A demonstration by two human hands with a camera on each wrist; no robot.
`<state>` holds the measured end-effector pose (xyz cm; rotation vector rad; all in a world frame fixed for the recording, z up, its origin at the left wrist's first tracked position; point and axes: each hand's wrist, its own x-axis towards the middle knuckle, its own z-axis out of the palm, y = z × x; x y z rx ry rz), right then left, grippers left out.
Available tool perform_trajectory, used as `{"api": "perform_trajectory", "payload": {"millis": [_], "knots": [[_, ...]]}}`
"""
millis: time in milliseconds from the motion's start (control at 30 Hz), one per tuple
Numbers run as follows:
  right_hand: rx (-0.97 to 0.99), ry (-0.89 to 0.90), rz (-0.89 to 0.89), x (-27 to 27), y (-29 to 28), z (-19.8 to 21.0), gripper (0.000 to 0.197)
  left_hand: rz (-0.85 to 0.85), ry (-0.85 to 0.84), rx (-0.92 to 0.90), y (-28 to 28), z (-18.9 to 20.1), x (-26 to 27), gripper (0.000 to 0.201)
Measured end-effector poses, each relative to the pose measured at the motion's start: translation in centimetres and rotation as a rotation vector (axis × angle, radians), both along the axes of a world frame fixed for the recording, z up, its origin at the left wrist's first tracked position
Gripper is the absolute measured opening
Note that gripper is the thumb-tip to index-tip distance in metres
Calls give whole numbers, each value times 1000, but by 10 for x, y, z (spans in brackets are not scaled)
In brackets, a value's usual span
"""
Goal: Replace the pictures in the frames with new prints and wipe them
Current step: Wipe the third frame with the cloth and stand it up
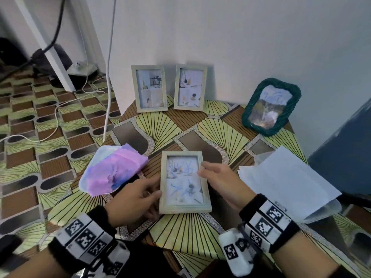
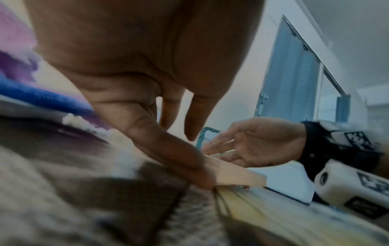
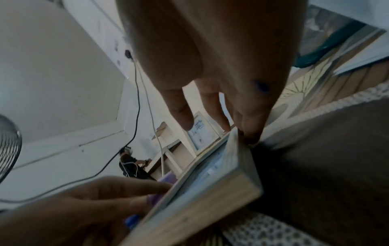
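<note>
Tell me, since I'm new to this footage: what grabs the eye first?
A pale wooden frame lies flat mid-table, the left hand and right hand touching its side edges. Left of it lies a pink-purple cloth; three more frames lean on the wall behind, one dark green frame at the right.

The head view was evenly lit by soft, cool light, with faint shadows beside the two upright frames (image 1: 149,88) on the wall and a small glare patch low on the glass of the green frame (image 1: 271,106); straight lines bowed toward the edges and the wrist bands at the bottom smeared. Both wrist views were dimmer and softer, with the left hand (image 2: 147,69) and right hand (image 3: 210,55) blurred, dark masses close to the lens. The patterned tablecloth (image 2: 63,208) dissolved into out-of-focus blur.
</note>
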<state>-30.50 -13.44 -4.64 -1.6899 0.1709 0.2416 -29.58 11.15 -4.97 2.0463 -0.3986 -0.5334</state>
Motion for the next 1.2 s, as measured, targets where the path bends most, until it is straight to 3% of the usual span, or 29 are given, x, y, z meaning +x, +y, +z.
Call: {"api": "perform_trajectory", "payload": {"millis": [100, 167, 267, 333, 400, 467, 600, 767, 900, 967, 1033, 1133, 1200], "knots": [[-146, -30, 112, -2, 2, -3, 11, -60, -120, 106, 9, 0, 3, 32], [-277, -49, 161, -5, 4, -2, 7, -5, -337, 164, 15, 4, 5, 36], [-480, -70, 298, -9, 4, -1, 32, 34, -682, 333, 34, 14, 14, 43], [-644, -109, 358, -15, 5, 1, 43, -17, -761, 532, 52, 21, 23, 58], [-753, -118, 405, -18, 6, 0, 55, -98, -671, 790, 71, 24, 32, 80], [-829, -81, 435, -20, 6, -2, 69, -201, -484, 938, 88, 23, 40, 93], [-900, -66, 450, -21, 5, -3, 78, -330, -269, 966, 106, 19, 46, 92], [-935, -48, 454, -19, 6, -4, 80, -213, -328, 789, 110, 13, 48, 57], [-911, -51, 431, -19, 3, -6, 79, -22, -411, 753, 106, 10, 46, 45], [-889, -55, 416, -18, 1, -7, 79, 26, -480, 700, 104, 10, 45, 47], [-887, -60, 415, -18, 0, -7, 79, -32, -512, 712, 105, 12, 43, 61], [-891, -63, 414, -19, -1, -8, 80, -192, -423, 821, 115, 12, 39, 88], [-890, -65, 413, -19, -2, -7, 80, -209, -421, 768, 123, 12, 36, 89]]}}
